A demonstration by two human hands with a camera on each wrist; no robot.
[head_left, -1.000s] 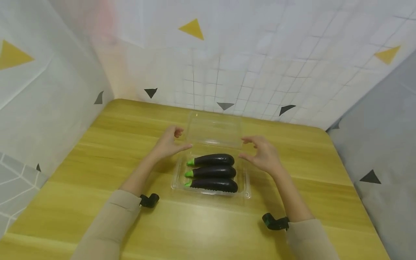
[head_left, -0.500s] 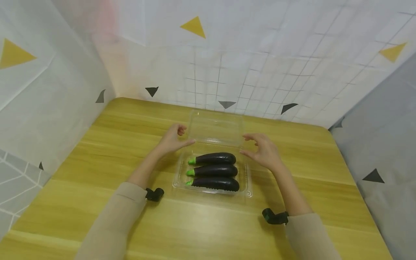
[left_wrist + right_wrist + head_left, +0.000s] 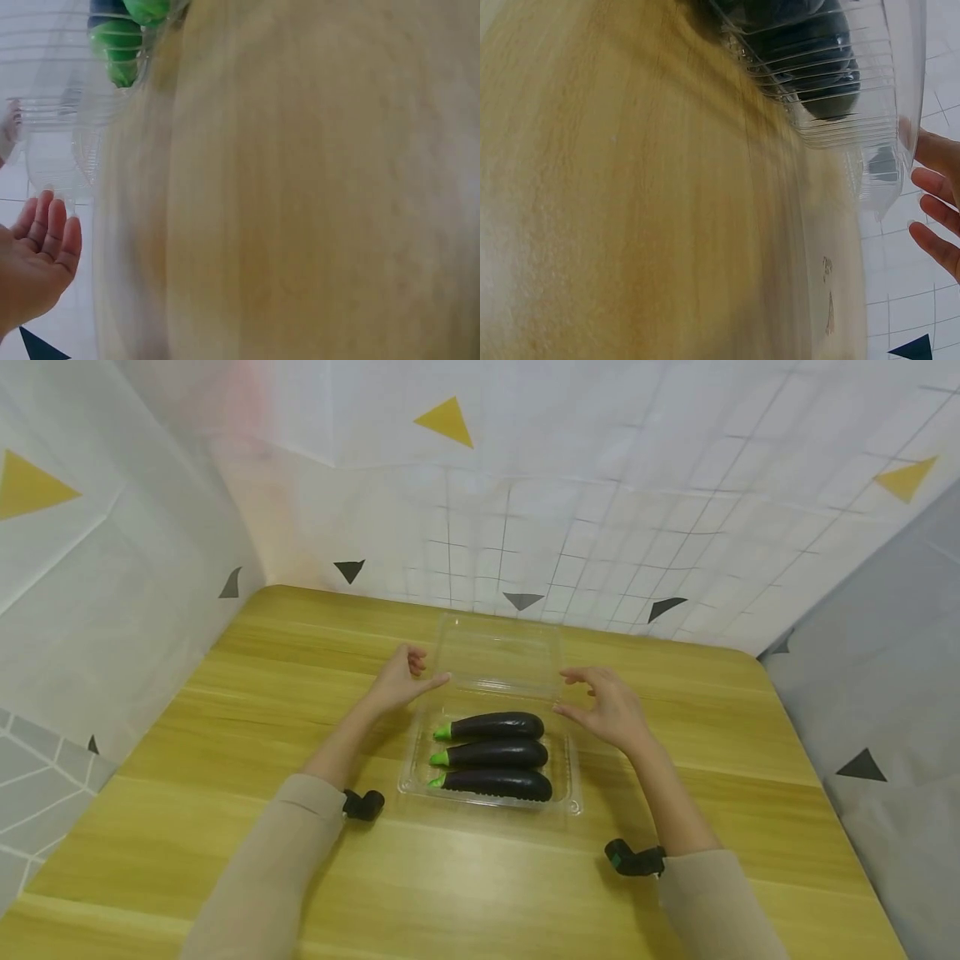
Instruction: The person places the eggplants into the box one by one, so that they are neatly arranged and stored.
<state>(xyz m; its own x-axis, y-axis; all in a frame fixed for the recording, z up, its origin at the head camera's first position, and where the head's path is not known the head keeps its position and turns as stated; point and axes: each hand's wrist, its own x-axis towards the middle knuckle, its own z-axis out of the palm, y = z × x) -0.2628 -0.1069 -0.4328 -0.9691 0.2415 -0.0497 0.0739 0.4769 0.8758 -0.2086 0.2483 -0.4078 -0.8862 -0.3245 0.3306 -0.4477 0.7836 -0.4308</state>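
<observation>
A clear plastic clamshell container (image 3: 487,804) lies on the table with its lid (image 3: 498,652) folded back toward the wall. Inside its base are three dark purple eggplants (image 3: 495,753) in a row, their green stem ends (image 3: 116,49) to the left. My left hand (image 3: 399,680) is at the left side near the hinge, thumb reaching to the container's edge, fingers loosely bent. Across from it, my right hand (image 3: 613,712) has thumb and fingers spread at the right edge by the hinge. In the right wrist view its fingers (image 3: 939,214) are near the plastic; firm contact cannot be told.
The wood-grain table (image 3: 472,893) extends on every side of the container. A white sheet with grid lines and triangles (image 3: 522,601) stands behind it, and grey-white sheets flank both sides. Small black cameras (image 3: 633,858) are strapped to both wrists.
My left forearm has shifted slightly right, and the left thumb sits a little higher along the container's edge. The right hand, lid and eggplants look nearly still; the head view tilted slightly.
</observation>
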